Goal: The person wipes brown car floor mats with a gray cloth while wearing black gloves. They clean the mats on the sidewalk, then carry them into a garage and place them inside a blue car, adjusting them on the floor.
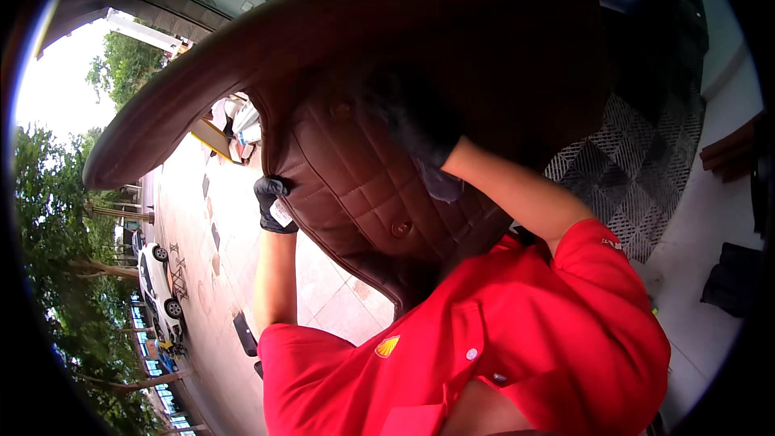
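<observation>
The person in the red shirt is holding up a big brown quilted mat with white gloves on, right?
Not quite. The head view shows the gloves are black, not white. The left hand grips the edge of the brown quilted mat, and the right hand presses against it higher up. The rest holds: the shirt is red and the mat is held up.
</observation>
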A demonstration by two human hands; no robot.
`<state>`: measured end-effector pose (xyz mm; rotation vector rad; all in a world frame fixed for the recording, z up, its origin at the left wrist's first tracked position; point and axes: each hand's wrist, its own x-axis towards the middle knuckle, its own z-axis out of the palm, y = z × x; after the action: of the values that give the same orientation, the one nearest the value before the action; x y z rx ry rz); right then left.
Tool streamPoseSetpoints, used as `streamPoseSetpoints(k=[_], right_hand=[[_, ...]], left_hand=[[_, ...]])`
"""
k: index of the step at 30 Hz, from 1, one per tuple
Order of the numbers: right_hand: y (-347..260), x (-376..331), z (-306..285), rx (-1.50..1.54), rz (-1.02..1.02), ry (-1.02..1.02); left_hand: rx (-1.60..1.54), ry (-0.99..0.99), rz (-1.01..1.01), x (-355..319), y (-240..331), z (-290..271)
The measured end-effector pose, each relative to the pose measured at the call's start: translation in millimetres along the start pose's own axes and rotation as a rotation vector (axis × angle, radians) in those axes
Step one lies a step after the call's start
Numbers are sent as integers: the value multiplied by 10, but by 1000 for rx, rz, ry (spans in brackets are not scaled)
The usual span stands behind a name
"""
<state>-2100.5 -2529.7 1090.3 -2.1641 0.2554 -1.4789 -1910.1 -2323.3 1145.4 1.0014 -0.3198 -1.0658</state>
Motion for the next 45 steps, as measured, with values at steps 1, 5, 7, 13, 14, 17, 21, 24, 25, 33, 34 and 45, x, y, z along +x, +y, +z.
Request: streamPoseSetpoints(k=[1, 5, 7, 13, 14, 17, 21, 24, 25, 33, 34, 45], right_hand=[[27, 17, 31, 29, 19, 2], [-481, -360, -21, 208, 73, -102], [-626, -735, 149, 646, 216, -171], [-96, -798, 97, 95, -24, -177], [78, -633, -3, -66, -36, -72], [-13, -87, -100, 31, -74, 139], [-299, -2, -115, 309, 185, 65], [-422, -272, -79, 363, 223, -20], [-289, -372, -132, 288, 214, -30], [-361, 181, 16, 16, -286, 44], [-337, 151, -32, 148, -235, 3], [1539, -950, 8, 620, 605, 190]], left_hand=[[-29, -234, -30, 67, 9, -235], [27, -276, 69, 168, 112, -964], [65, -177, 64, 248, 38, -699], [40, -191, 90, 306, 105, -1129], [32, -22, 89, 248, 23, -655], [80, 4, 138, 90, 94, -857], [48, 37, 152, -27, -1, -121], [60, -249, 180, -23, 87, -577], [90, -210, 234, -14, -144, 290], [49, -147, 161, 129, 88, -645], [35, -85, 154, 28, 142, -791], [46, -97, 126, 291, 64, -609]])
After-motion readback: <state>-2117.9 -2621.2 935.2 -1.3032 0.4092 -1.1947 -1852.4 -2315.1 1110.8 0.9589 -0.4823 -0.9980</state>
